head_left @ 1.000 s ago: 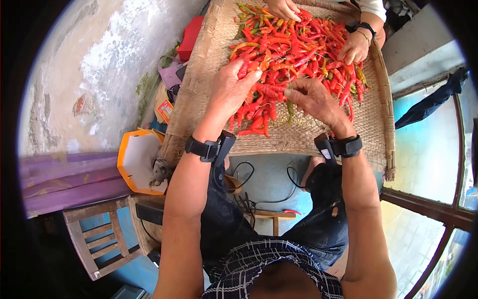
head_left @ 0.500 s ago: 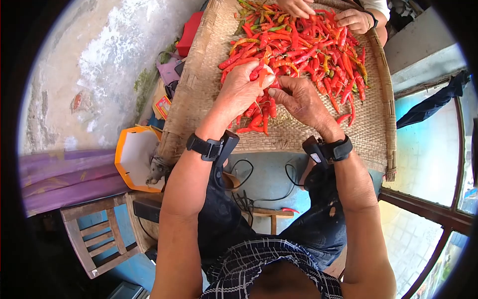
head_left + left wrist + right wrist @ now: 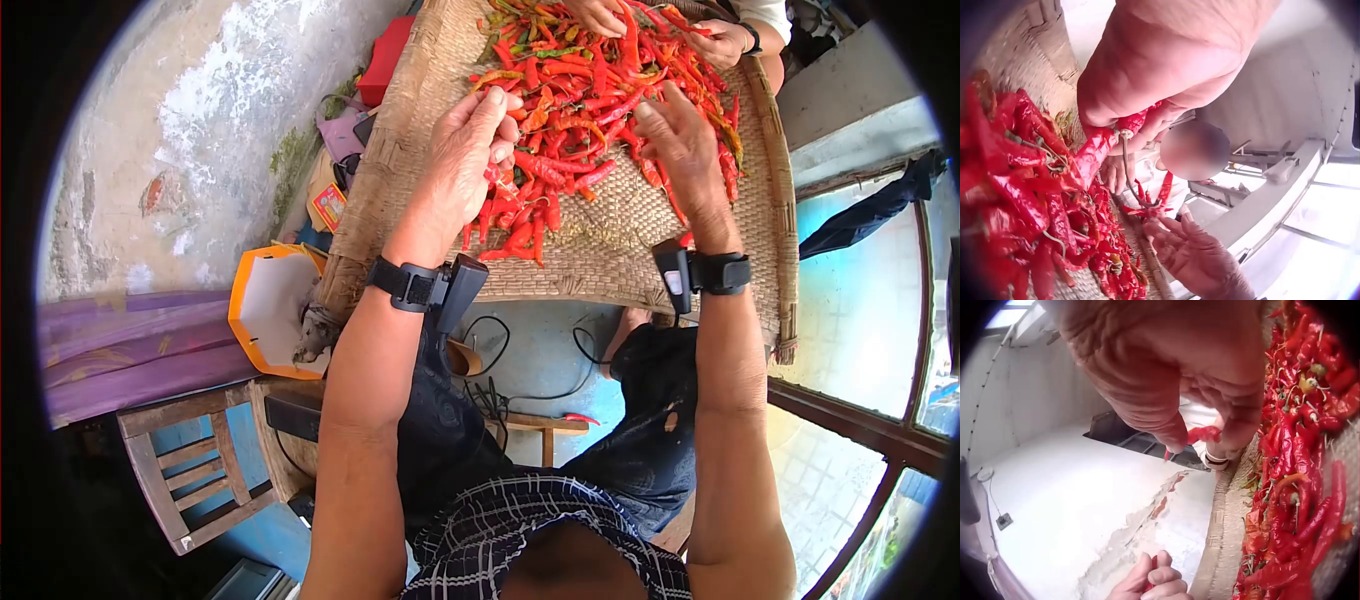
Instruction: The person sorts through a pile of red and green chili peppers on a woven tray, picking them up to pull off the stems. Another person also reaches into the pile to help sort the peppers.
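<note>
My left hand is at the left of a heap of red chili peppers, its fingers curled round a red chili pepper whose long stem dangles in the left wrist view. The palm hides part of that pepper. Over the right side of the heap, my right hand has thumb and fingers apart. In the left wrist view the right hand shows its palm and loosely extended fingers. A red pepper appears in the gap between thumb and fingers in the right wrist view.
The heap lies on a large woven bamboo tray. Across it, another person's hands handle peppers. An orange-rimmed box and a wooden chair stand at left. A loose pepper lies on a wooden stool.
My hands came together over the heap at a pepper, then parted: the right went up and right, the left slightly left. The other person's hands now lift red peppers.
</note>
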A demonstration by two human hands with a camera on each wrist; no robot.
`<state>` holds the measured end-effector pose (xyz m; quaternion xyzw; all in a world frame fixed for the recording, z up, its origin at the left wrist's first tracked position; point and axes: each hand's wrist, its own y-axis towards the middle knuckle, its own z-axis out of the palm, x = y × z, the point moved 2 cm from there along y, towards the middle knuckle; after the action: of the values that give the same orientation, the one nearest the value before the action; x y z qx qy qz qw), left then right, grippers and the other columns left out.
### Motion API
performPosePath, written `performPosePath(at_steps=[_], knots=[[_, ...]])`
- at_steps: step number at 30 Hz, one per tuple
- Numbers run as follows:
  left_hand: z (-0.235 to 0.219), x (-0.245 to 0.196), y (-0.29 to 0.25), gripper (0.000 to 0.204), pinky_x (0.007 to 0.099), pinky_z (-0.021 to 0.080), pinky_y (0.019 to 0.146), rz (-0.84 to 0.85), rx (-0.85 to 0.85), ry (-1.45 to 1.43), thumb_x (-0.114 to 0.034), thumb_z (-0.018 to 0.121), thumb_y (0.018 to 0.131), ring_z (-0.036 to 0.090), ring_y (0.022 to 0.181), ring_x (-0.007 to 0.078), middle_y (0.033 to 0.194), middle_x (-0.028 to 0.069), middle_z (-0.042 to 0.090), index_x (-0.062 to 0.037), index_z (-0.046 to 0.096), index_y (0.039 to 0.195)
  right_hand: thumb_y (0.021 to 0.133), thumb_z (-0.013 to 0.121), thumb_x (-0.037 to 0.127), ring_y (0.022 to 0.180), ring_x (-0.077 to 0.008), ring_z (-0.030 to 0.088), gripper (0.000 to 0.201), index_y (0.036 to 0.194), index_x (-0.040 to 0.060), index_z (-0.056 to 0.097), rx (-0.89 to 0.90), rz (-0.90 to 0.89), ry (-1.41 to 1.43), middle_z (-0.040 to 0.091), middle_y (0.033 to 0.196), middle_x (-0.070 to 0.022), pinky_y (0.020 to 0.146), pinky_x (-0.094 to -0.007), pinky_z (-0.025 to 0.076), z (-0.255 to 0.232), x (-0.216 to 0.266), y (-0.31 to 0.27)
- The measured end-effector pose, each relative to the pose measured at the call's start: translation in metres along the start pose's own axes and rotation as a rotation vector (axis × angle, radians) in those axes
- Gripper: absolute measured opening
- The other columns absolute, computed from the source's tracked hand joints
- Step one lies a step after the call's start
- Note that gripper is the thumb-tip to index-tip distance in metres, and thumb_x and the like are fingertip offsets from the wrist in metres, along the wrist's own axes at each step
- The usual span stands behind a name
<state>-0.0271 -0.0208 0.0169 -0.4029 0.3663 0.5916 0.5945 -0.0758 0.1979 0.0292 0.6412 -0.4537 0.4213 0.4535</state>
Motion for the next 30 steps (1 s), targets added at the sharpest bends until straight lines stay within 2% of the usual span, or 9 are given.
performPosePath(at_steps=[1, 3, 7, 17, 21, 23, 26, 27, 30], knots=[[0.001, 0.000, -0.001, 0.029, 0.0191, 0.035, 0.052, -0.008, 0.005, -0.081, -0.033, 0.054, 0.093, 0.037, 0.057, 0.0045, 0.073, -0.0014, 0.048, -0.0037, 0.057, 0.097, 0.089, 0.061, 0.026, 0.069, -0.0105, 0.055, 0.054, 0.127, -0.0079, 0.044, -0.020, -0.025, -0.071, 0.062, 0.083, -0.0074, 0.060, -0.0251, 0.046, 0.006, 0.002, -0.003], [0.006, 0.002, -0.003, 0.029, 0.0195, 0.035, 0.053, -0.020, 0.016, -0.129, -0.032, 0.054, 0.094, 0.038, 0.058, 0.0047, 0.073, -0.0013, 0.048, -0.0035, 0.057, 0.097, 0.088, 0.062, 0.030, 0.079, -0.0132, 0.061, 0.047, 0.121, -0.0024, 0.053, 0.288, -0.030, -0.135, 0.065, 0.088, -0.0114, 0.071, -0.0285, 0.050, 0.030, 0.004, -0.017], [0.015, 0.010, -0.003, 0.029, 0.0217, 0.037, 0.056, 0.037, 0.081, -0.090, -0.032, 0.053, 0.094, 0.039, 0.061, 0.0058, 0.073, -0.0017, 0.048, -0.0036, 0.057, 0.099, 0.088, 0.063, 0.028, 0.072, -0.0115, 0.058, 0.038, 0.106, -0.0045, 0.059, 0.525, 0.103, 0.051, 0.064, 0.077, -0.0083, 0.064, -0.0286, 0.048, 0.069, 0.006, -0.041], [0.016, 0.014, -0.004, 0.037, 0.0272, 0.045, 0.079, 0.058, 0.006, -0.003, -0.038, 0.051, 0.094, 0.055, 0.088, 0.0123, 0.098, 0.0034, 0.060, -0.0043, 0.059, 0.108, 0.087, 0.060, 0.015, 0.059, -0.0088, 0.052, 0.017, 0.083, -0.0017, 0.062, 0.510, 0.074, -0.031, 0.057, 0.063, -0.0028, 0.054, -0.0273, 0.043, 0.057, -0.010, -0.042], [-0.005, 0.016, 0.006, 0.029, 0.0279, 0.045, 0.080, 0.142, -0.088, 0.528, -0.027, 0.053, 0.092, 0.056, 0.090, 0.0150, 0.100, 0.0065, 0.062, -0.0027, 0.058, 0.108, 0.088, 0.057, 0.015, 0.055, -0.0077, 0.050, 0.015, 0.083, 0.0025, 0.065, 0.724, 0.130, -0.200, 0.057, 0.059, -0.0008, 0.051, -0.0253, 0.040, 0.026, -0.001, -0.030], [0.002, 0.012, 0.002, 0.024, 0.0283, 0.045, 0.081, 0.302, 0.059, 1.083, -0.014, 0.057, 0.087, 0.057, 0.090, 0.0216, 0.100, 0.0116, 0.062, -0.0021, 0.058, 0.107, 0.089, 0.057, 0.019, 0.055, -0.0075, 0.052, 0.021, 0.081, 0.0013, 0.064, 0.540, 0.157, -0.200, 0.059, 0.061, -0.0016, 0.051, -0.0243, 0.041, 0.010, 0.007, -0.018], [0.006, 0.031, 0.000, 0.030, 0.0352, 0.045, 0.084, 0.372, 0.131, 1.370, -0.005, 0.063, 0.077, 0.054, 0.095, 0.0311, 0.103, 0.0153, 0.060, -0.0039, 0.057, 0.107, 0.091, 0.057, 0.027, 0.063, -0.0105, 0.057, 0.042, 0.115, -0.0069, 0.054, 0.064, 0.103, 0.214, 0.065, 0.079, -0.0080, 0.055, -0.0255, 0.046, -0.003, -0.013, 0.005], [0.008, 0.035, -0.003, 0.033, 0.0380, 0.045, 0.084, 0.425, 0.144, 1.566, -0.004, 0.064, 0.075, 0.053, 0.097, 0.0327, 0.104, 0.0154, 0.059, -0.0050, 0.057, 0.107, 0.091, 0.057, 0.027, 0.063, -0.0105, 0.057, 0.042, 0.115, -0.0069, 0.054, 0.060, 0.103, 0.215, 0.065, 0.079, -0.0080, 0.055, -0.0255, 0.046, -0.003, -0.023, 0.008], [0.008, 0.036, -0.001, 0.039, 0.0403, 0.045, 0.081, 0.472, 0.176, 1.661, -0.006, 0.067, 0.070, 0.051, 0.096, 0.0318, 0.099, 0.0135, 0.057, -0.0065, 0.058, 0.108, 0.086, 0.063, 0.030, 0.072, -0.0203, 0.063, 0.056, 0.124, -0.0080, 0.047, -0.120, -0.101, -0.280, 0.067, 0.087, -0.0169, 0.066, -0.0319, 0.051, -0.002, -0.026, 0.008]])
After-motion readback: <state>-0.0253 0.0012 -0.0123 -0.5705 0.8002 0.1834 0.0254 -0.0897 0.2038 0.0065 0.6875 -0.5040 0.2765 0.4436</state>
